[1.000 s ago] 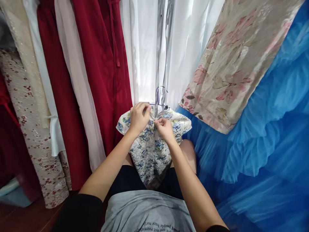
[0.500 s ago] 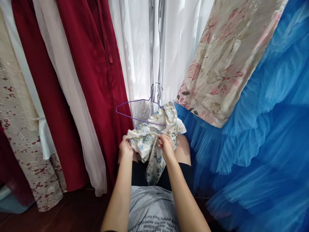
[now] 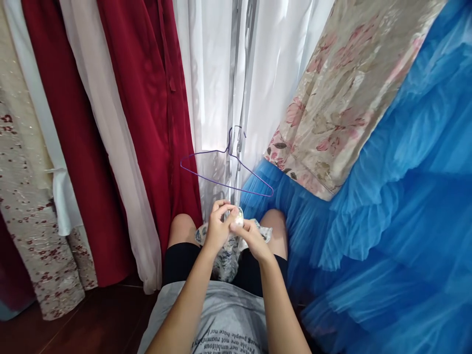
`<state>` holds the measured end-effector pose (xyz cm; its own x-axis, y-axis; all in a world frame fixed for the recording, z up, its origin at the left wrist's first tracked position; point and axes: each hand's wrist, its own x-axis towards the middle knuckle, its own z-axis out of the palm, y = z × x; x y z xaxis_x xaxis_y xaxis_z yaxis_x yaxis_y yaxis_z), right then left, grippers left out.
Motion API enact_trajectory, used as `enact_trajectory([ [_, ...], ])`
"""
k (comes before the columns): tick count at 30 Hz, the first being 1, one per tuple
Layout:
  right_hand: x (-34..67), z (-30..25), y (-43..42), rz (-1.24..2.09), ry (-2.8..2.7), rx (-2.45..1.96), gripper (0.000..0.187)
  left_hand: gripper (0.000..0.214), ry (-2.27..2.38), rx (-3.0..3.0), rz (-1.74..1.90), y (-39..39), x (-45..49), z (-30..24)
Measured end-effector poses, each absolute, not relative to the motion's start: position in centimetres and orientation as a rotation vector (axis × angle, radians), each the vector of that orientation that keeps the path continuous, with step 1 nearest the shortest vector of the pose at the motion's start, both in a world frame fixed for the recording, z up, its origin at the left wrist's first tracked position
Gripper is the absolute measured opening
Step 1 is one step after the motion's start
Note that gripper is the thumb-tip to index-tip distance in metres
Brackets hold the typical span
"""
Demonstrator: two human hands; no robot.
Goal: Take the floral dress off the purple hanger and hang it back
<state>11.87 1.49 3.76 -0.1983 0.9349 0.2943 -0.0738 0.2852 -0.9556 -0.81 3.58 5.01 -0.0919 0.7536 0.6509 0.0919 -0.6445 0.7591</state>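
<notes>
A white garment with a blue and green floral print (image 3: 225, 260) hangs bunched between my knees. My left hand (image 3: 220, 223) pinches its upper edge between thumb and fingers. Close beside it, my right hand (image 3: 250, 235) is closed on the same edge, and the fingertips of both hands nearly meet. Part of the cloth is hidden behind my hands and wrists. Just beyond my hands is a purple wire hanger (image 3: 226, 186), bare of cloth, its hook upward near grey ribbon strips (image 3: 233, 88).
Dark red dresses (image 3: 147, 123) and a pale pink sheer cloth (image 3: 110, 147) hang at the left. White drapery (image 3: 210, 73) hangs ahead. On the right are a beige floral dress (image 3: 332, 108) and a ruffled blue tulle skirt (image 3: 398, 221). Dark red floor tiles (image 3: 106, 314) show at lower left.
The garment has come away from the hanger and dropped lower between my knees. My hands have drawn together at its edge. The hanger now shows whole.
</notes>
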Motion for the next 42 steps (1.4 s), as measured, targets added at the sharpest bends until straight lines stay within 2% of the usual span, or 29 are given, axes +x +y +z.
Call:
enact_trajectory([
  [3,13.0,4.8,0.6,1.344,-1.465,-0.733,0.035,0.028,0.778,1.697,1.460,3.2,-1.9,4.7],
  [7,16.0,6.3,0.4,1.439,-1.203,-0.700,0.031,0.041,0.667,1.867,0.864,3.0,-3.2,2.8],
  [10,20.0,7.9,0.9,1.340,-1.279,-0.814,0.028,0.047,0.831,2.112,0.516,4.1,-4.9,0.8],
  [12,23.4,9.3,2.1,1.176,-1.376,-0.877,0.023,0.051,0.986,2.214,0.427,5.3,-6.5,0.1],
  [16,28.9,12.1,7.2,0.743,-1.413,-0.878,0.012,0.046,1.052,2.322,0.624,6.4,-9.4,2.1],
  [20,28.6,14.6,14.1,0.648,-1.422,-0.879,0.016,0.038,1.045,2.576,0.937,5.3,-9.8,7.1],
  [26,21.1,16.5,19.9,0.877,-1.519,-0.985,0.018,0.028,0.999,2.717,1.171,4.0,-9.0,11.5],
  [29,18.8,16.8,19.9,1.061,-1.619,-1.017,0.023,0.028,1.047,2.692,1.174,3.9,-10.2,11.7],
  [34,18.9,17.7,17.8,1.402,-1.700,-0.925,0.015,0.034,1.253,2.507,1.206,4.1,-14.9,11.1],
  [38,20.9,18.5,16.7,1.535,-1.679,-0.836,0.026,0.043,1.341,2.604,1.087,6.0,-18.4,10.7],
  [42,22.0,19.0,16.4,1.594,-1.686,-0.802,0.036,0.036,1.462,2.658,0.873,9.5,-20.3,10.0],
])
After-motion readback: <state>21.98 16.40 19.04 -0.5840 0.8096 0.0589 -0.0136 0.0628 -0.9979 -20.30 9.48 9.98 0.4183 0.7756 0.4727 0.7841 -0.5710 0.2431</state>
